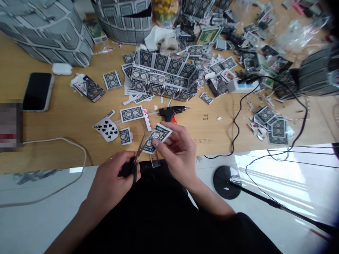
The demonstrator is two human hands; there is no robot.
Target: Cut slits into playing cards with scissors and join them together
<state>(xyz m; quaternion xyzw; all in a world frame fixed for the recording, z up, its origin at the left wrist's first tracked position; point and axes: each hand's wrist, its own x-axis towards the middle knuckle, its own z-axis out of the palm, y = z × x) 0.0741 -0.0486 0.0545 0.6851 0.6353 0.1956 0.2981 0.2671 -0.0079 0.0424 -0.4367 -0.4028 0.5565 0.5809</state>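
Note:
My left hand (115,176) grips a pair of scissors (138,155) with dark handles, its blades parted at the left end of a playing card (158,135). That card, patterned back up, is pinched between thumb and fingers of my right hand (180,151). Just beyond lie another face-down card (131,114), a cut ten of spades (106,129), a small cut card piece (125,136) and a strip of a red ten (147,120). A clear ruler (155,160) pokes over the table edge below the card. Behind my right hand rests a black glue gun (173,112).
A tray-like box built of cards (162,79) stands mid-table. Large card-built vessels (124,21) rise at the back left. A phone (38,91) and white earbud case (61,68) lie left. Card scraps, a power strip (242,85) and a black cable (239,113) occupy the right.

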